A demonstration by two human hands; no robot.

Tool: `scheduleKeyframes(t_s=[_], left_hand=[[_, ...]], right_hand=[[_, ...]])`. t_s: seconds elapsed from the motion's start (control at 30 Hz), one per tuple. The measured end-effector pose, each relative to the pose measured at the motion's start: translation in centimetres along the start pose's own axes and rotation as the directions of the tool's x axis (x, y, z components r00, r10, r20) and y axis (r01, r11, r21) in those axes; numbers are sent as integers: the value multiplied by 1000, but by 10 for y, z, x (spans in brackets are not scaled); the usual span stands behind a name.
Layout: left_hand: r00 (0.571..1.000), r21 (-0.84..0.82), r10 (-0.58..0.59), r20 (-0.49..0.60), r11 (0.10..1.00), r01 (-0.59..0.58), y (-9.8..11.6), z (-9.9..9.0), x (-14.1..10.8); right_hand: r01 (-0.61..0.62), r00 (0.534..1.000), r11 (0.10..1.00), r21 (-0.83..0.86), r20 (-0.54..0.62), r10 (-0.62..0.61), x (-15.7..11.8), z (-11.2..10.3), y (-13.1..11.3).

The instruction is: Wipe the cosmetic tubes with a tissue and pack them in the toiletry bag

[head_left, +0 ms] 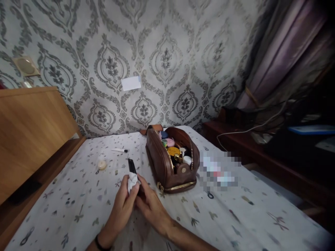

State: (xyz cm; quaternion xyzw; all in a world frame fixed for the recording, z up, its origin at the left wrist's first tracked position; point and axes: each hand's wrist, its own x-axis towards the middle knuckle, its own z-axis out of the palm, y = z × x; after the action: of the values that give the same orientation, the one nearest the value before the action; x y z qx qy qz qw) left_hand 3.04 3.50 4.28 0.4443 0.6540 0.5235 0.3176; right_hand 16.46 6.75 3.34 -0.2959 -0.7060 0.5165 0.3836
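Left hand (122,202) pinches white cloth (132,179) against black slim item (132,166) in head view; right hand (150,204) seems closed on its near end, fingers hiding it. Long axis points forward, slightly left; both hands equally near. Brown bag (158,157) to right.

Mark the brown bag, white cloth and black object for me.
Brown bag (157,157): head view, on its outer side wall.
White cloth (133,178): head view, on its crumpled middle.
Black object (132,166): head view, on its exposed end.
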Motion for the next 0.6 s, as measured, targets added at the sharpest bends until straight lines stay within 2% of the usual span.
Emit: scheduleKeyframes(t_s=[0.1,0.2,0.3,0.4,0.43,0.5,0.6], left_hand=[[999,-3,6,37,1000,-6,10,5,2],[995,9,78,61,997,-79,25,1,10],[990,9,138,4,990,-138,41,-6,19],[997,-65,82,-1,995,-81,51,-9,25],[999,-124,45,1,991,-44,54,-10,27],[999,-260,-28,-15,965,23,60,-11,30],[996,-387,-84,-29,920,66,69,-12,35]], right_hand=[[40,998,998,40,-43,-39,0,1,-4],[81,996,995,57,-47,-79,-1,1,-10],[67,998,996,55,-12,-66,-5,-1,-12],[11,997,982,190,76,-26,-8,-3,-9],[-37,990,955,293,140,-4,-8,-3,-7],[-173,961,846,505,276,31,-8,-4,-6],[-322,922,673,666,383,63,-5,-3,-4]])
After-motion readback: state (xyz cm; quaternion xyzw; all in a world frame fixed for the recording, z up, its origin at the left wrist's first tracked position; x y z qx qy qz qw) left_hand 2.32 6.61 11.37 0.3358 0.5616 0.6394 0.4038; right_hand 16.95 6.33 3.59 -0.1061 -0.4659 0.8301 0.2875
